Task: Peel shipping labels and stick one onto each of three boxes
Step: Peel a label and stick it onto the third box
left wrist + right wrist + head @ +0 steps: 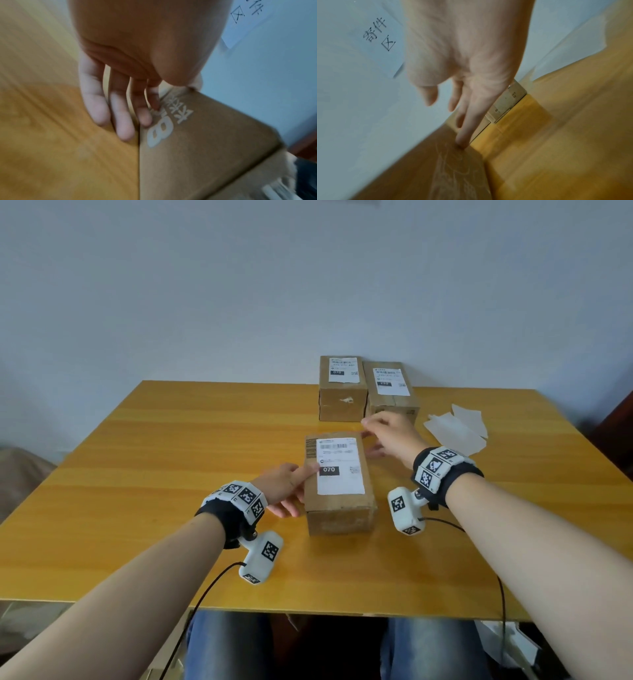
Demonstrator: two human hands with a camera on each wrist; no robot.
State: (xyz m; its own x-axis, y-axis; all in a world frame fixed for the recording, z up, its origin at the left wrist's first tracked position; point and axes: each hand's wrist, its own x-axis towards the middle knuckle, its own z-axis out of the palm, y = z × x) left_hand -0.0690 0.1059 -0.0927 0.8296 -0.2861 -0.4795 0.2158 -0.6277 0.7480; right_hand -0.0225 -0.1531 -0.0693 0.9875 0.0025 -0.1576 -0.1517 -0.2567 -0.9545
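Note:
The near cardboard box [340, 510] lies in the middle of the table with a white shipping label [339, 465] stuck on its top. My left hand [291, 486] rests against the box's left side with straight fingers [120, 119], one digit reaching onto the label's left edge. My right hand [383, 436] hovers at the box's far right corner, fingers loosely spread, and one fingertip [460, 143] touches the box edge. Neither hand holds anything. Two more boxes, one on the left [342, 402] and one on the right [394, 402], stand at the back, each with a label on top.
Several peeled backing sheets [455, 428] lie on the wooden table [154, 481] to the right of the boxes. A pale wall rises behind the table, with a paper sign [373, 33] on it. My legs are under the front edge.

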